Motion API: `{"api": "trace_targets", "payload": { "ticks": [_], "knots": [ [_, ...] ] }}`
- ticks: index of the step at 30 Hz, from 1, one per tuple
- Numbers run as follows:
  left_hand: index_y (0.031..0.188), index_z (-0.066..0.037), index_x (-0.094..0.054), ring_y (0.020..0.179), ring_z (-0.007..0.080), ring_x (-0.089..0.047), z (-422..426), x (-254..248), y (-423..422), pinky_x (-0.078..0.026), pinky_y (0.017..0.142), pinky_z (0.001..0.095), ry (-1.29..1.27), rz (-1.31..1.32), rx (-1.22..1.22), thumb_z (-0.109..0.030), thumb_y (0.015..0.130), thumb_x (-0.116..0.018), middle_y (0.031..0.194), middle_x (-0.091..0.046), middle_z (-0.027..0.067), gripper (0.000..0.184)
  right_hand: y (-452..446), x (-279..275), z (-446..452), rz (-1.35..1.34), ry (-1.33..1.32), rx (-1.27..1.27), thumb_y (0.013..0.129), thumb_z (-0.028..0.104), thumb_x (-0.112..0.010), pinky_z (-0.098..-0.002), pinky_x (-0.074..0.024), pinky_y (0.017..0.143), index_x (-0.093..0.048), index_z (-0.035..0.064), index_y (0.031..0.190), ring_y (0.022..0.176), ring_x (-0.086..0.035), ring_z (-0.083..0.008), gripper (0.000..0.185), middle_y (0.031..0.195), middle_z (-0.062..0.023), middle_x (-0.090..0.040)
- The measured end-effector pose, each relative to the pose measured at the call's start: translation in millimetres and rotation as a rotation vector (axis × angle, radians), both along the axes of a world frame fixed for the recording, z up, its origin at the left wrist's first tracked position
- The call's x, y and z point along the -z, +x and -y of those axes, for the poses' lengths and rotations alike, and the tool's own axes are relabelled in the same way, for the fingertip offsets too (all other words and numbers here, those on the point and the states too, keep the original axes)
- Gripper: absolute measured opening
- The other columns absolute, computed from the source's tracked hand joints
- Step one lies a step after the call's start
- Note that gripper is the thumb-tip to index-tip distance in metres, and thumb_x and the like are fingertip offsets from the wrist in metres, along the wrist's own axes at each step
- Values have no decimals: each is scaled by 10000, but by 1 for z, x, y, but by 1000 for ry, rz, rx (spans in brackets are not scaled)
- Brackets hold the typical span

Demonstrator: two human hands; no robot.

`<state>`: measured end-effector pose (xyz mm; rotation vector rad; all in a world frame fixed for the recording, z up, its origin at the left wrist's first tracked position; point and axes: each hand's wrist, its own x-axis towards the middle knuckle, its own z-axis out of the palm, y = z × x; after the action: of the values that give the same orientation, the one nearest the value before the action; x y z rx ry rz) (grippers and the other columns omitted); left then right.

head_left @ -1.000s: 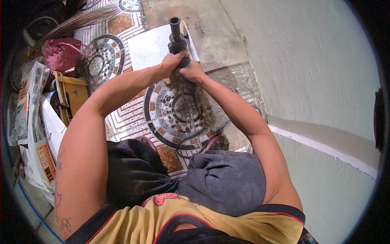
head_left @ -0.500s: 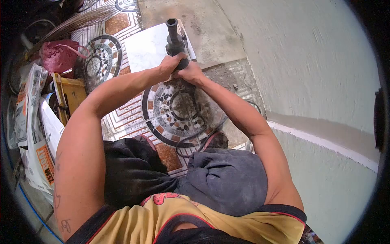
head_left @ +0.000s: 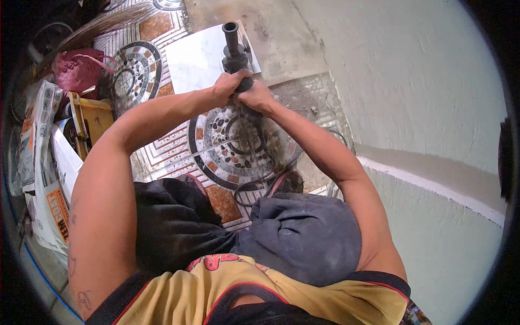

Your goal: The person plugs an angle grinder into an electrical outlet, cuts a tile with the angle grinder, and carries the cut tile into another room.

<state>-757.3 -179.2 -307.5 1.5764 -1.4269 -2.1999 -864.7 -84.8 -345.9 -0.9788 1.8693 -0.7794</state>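
A black angle grinder [head_left: 236,63] with a side handle sticking up is gripped by both of my hands. My left hand [head_left: 230,85] is closed around its body. Just behind, my right hand [head_left: 256,97] wraps the rear of the body, and a dark cord [head_left: 265,140] trails back from there toward my feet. The grinder's disc [head_left: 247,47] shows edge-on at the right of the tool, over the right part of a white tile [head_left: 195,59] lying on the floor. Whether the disc touches the tile, I cannot tell.
A pale wall [head_left: 411,86] rises along the right. At left stand a yellow case [head_left: 96,116], a white printed sack [head_left: 46,179], a pink bag [head_left: 78,70] and a straw broom [head_left: 103,30]. Dust lies on the patterned floor [head_left: 233,141]. A blue hose [head_left: 46,279] runs at lower left.
The grinder and both hands have shifted very slightly forward along the tile's right side. Both hands keep their grip, and the tile lies in about the same place.
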Motion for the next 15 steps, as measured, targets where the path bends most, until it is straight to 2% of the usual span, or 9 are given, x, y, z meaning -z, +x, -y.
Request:
{"api": "trace_targets", "payload": {
  "ticks": [5,10,15],
  "knots": [
    [946,22,-656,631,220,-598,-1,17,1,-466,551,372,27,-29,-1,-448,762,-755,809,-635,98,514,2,1,-6,32,7,10,630,380,-807,-395,-561,792,-725,-20,955,911,-727,-326,523,931,-214,-736],
    [1023,-12,-651,672,187,-603,-12,4,4,-469,604,339,27,-29,47,-443,790,-738,837,-646,63,497,2,9,-13,34,28,15,620,380,-805,-388,-563,781,-727,-14,953,895,-728,-315,521,922,-201,-738],
    [1009,-13,-661,706,188,-606,-9,28,4,-470,628,341,-7,61,75,-454,786,-741,863,-648,73,501,5,-1,-23,91,-23,8,608,370,-818,-382,-561,769,-728,-5,955,872,-726,-292,518,910,-179,-740]
  ]
}}
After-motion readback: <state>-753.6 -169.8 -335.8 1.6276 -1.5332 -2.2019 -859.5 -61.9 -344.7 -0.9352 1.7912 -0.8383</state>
